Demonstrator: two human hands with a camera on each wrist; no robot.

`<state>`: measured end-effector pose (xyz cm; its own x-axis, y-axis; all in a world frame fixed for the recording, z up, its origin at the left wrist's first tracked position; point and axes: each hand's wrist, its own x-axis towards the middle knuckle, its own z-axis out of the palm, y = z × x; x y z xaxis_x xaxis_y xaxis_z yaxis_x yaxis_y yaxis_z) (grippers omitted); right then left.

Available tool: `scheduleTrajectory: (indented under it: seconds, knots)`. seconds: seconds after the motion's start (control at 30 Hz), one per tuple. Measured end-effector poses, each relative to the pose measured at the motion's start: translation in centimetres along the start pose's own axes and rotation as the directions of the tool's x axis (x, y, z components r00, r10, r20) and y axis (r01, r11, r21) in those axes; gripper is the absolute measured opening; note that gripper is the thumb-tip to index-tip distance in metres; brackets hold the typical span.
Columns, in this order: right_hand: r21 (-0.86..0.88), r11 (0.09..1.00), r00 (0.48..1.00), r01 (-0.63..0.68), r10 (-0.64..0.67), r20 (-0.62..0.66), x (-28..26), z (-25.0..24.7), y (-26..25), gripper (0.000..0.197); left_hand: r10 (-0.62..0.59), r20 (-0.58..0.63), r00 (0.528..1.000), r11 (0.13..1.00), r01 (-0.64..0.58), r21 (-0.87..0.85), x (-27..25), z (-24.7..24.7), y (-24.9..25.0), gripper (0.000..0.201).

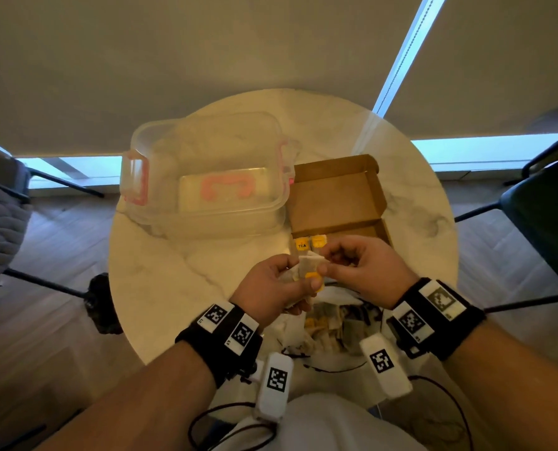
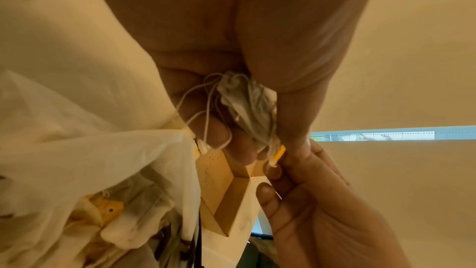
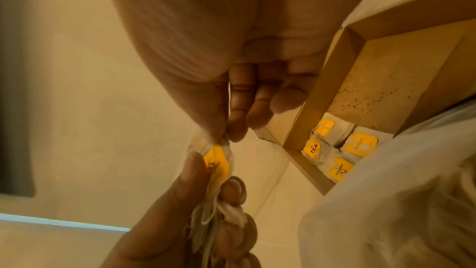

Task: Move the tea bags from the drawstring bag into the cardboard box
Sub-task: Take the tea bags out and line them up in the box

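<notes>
My left hand (image 1: 280, 284) grips a bunch of tea bags (image 1: 308, 266) with white strings and yellow tags, just in front of the cardboard box (image 1: 339, 196). My right hand (image 1: 345, 265) pinches the top of one bag (image 3: 213, 150) in that bunch between thumb and forefinger. In the left wrist view the bunch (image 2: 247, 109) sits crumpled between my fingers. The open box holds several tea bags (image 3: 335, 148) with yellow tags in its near corner. The white drawstring bag (image 1: 332, 320) lies open below my hands, with more tea bags (image 2: 103, 211) inside.
A clear plastic container (image 1: 206, 177) with pink clasps stands left of the box on the round marble table (image 1: 160, 271). Chairs (image 1: 544, 203) stand at both sides of the table. Thin dark cables (image 1: 336, 369) trail over the near edge.
</notes>
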<state>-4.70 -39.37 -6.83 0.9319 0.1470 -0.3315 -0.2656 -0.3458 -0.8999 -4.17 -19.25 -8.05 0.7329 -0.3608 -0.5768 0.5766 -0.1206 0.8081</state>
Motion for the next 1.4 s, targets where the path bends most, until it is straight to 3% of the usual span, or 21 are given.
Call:
scheduleTrajectory:
  seconds: [0.13,0.23,0.3,0.37,0.43,0.53,0.67,0.8,0.97,1.1,1.27,1.37,1.4]
  knots:
    - [0.034,0.999,0.999,-0.023,0.024,-0.033,-0.8,-1.1,0.9,0.030,-0.029,0.016,0.999,0.997,0.030,-0.069,0.4,0.9,0.3,0.017]
    - [-0.219,0.973,0.997,0.079,-0.082,-0.005,-1.5,-1.4,1.3,0.041,-0.032,0.007,0.999,0.999,0.033,-0.042,0.6,0.9,0.2,0.012]
    - [-0.414,0.889,0.979,0.196,-0.205,0.024,-1.9,-1.5,1.1,0.044,-0.037,0.000,0.999,0.999,0.037,-0.008,0.6,0.9,0.1,0.014]
    - [-0.503,0.820,0.959,0.273,-0.270,0.080,-2.0,-1.7,1.0,0.039,-0.040,0.001,0.999,0.999,0.040,0.020,0.6,1.0,0.0,0.018]
    - [-0.524,0.807,0.961,0.273,-0.259,0.102,-1.9,-1.7,0.9,0.026,-0.046,-0.003,0.999,0.999,0.046,0.026,0.5,1.0,-0.1,0.024]
    - [-0.512,0.828,0.973,0.228,-0.218,0.081,-2.0,-1.8,1.0,0.013,-0.065,-0.004,0.998,0.998,0.065,-0.002,0.5,1.1,-0.3,0.026]
    - [-0.410,0.895,0.984,0.177,-0.165,0.065,-2.3,-2.2,1.4,0.015,-0.120,-0.065,0.991,0.992,0.117,-0.043,0.8,0.8,-0.7,0.014]
    - [-0.224,0.971,0.992,-0.079,0.054,-0.114,-1.7,-3.1,3.1,0.017,-0.160,-0.163,0.974,0.985,0.148,-0.086,1.1,-0.1,-1.3,0.013]
    - [-0.390,0.834,0.891,-0.390,0.234,-0.390,1.7,-2.5,7.1,0.021,-0.184,-0.219,0.958,0.979,0.160,-0.124,0.6,-1.4,-2.3,0.012]
    - [-0.430,0.754,0.854,-0.496,0.335,-0.398,3.9,-1.0,9.3,0.022,-0.204,-0.243,0.948,0.974,0.173,-0.143,-0.1,-2.1,-2.9,0.015]
    - [-0.534,0.648,0.838,-0.544,0.386,-0.385,4.7,-0.1,10.6,0.029,-0.211,-0.255,0.944,0.972,0.174,-0.161,-0.6,-3.0,-3.1,0.021]
    - [-0.576,0.675,0.885,-0.461,0.296,-0.360,4.6,-0.1,10.4,0.007,-0.217,-0.254,0.943,0.970,0.179,-0.163,-0.6,-3.2,-3.0,0.020]
    - [-0.596,0.683,0.904,-0.423,0.276,-0.325,4.6,0.0,10.4,0.008,-0.220,-0.252,0.942,0.969,0.182,-0.165,-0.6,-3.2,-3.0,0.019]
